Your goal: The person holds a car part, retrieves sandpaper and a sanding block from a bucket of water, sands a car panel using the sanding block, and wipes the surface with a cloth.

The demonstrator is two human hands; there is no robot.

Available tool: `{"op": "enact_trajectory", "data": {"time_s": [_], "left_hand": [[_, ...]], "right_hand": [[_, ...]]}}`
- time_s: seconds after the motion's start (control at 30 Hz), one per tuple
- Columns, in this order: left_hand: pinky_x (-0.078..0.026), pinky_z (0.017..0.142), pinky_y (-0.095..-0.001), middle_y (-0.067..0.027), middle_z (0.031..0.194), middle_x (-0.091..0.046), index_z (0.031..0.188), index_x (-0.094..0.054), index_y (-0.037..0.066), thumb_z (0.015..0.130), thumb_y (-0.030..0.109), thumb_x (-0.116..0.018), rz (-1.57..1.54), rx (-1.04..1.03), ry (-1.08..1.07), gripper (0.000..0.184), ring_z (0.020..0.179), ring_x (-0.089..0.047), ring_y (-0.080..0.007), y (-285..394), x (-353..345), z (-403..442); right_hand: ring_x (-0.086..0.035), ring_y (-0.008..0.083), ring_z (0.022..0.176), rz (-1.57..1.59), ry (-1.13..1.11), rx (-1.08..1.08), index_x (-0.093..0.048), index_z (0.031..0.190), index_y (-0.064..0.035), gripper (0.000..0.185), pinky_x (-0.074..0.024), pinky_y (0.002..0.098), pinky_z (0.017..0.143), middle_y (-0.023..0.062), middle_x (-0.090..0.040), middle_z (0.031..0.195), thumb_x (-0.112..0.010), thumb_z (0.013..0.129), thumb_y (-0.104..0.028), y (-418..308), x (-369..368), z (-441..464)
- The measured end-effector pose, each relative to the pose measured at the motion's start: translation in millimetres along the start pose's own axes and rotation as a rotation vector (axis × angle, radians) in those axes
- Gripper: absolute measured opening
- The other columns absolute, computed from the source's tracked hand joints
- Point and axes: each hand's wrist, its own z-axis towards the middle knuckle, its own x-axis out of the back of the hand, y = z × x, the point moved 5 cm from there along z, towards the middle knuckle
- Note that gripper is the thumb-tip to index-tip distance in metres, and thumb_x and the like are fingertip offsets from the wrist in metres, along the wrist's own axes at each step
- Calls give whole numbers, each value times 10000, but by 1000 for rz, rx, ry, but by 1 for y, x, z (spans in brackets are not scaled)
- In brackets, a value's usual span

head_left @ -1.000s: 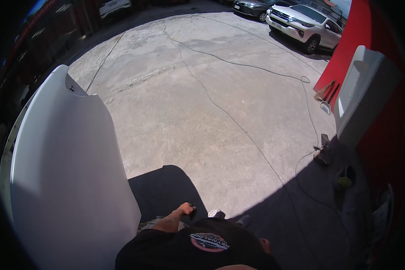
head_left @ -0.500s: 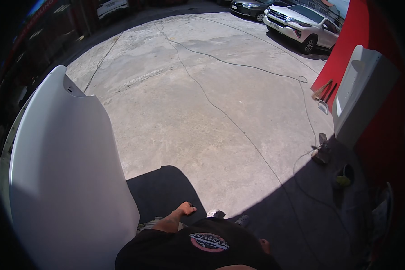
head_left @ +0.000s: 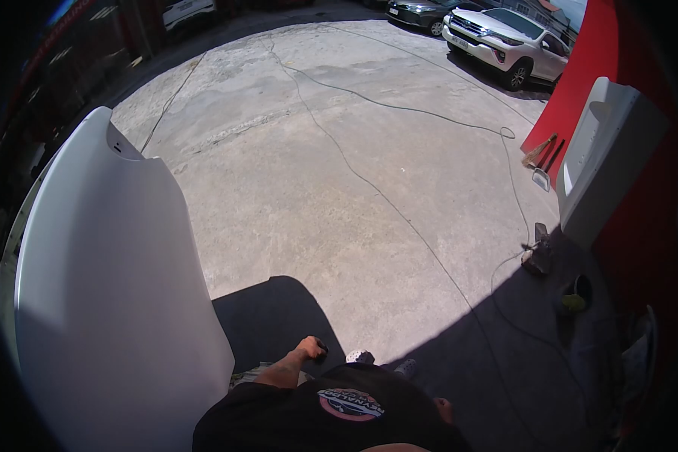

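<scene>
My left hand (head_left: pixel 309 348) is closed around a small dark object (head_left: pixel 322 348) whose kind I cannot make out. It hangs low in front of me, over the shaded ground beside a large white car body panel (head_left: pixel 113 279). That panel stands upright on my left, its top edge curved. Only a little of my right hand (head_left: pixel 444 410) shows past the black shirt (head_left: pixel 279 414) on the right; its fingers are hidden. Below, the toes of my white patterned shoe (head_left: pixel 360 356) and a greyish one (head_left: pixel 405 368) peek out.
Hoses or cables (head_left: pixel 399 108) run across the concrete (head_left: pixel 294 196). At right, another white panel (head_left: pixel 610 151) leans by a red wall (head_left: pixel 580 83), near a broom (head_left: pixel 541 151) and dustpan (head_left: pixel 541 179). A dark bucket (head_left: pixel 582 286) stands in shade. Cars, one a white SUV (head_left: pixel 505 41), are parked behind.
My left hand has turned and shifted slightly left and up, showing more of the dark object. Little else differs.
</scene>
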Motion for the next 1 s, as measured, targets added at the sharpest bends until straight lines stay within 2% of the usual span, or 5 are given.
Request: {"op": "enact_trajectory", "data": {"time_s": [0.37,0.57,1.0], "left_hand": [[-540,898,-368,-155,1040,-728,1043,-739,79,728,186,-676,-40,32,32,338,997,-697,-288,1,-2,0],[-522,931,-366,-156,1116,-707,1131,-715,95,734,214,-667,-7,43,30,417,1044,-677,-285,12,4,-7],[-527,929,-360,-141,1112,-712,1132,-701,80,730,205,-720,-1,42,22,421,1044,-681,-276,7,1,-6]], "right_hand": [[-598,135,558,-25,-12,9,-620,1023,-25,298,-448,282,440,49,-644,755,-646,912,-300,-19,0,-10],[-627,143,591,-32,-6,10,-626,1039,-14,309,-457,281,452,58,-653,768,-652,909,-292,-18,1,-8],[-647,161,632,-38,14,-3,-626,1064,-6,315,-482,289,494,61,-665,812,-646,904,-276,-16,-3,-9]]}}
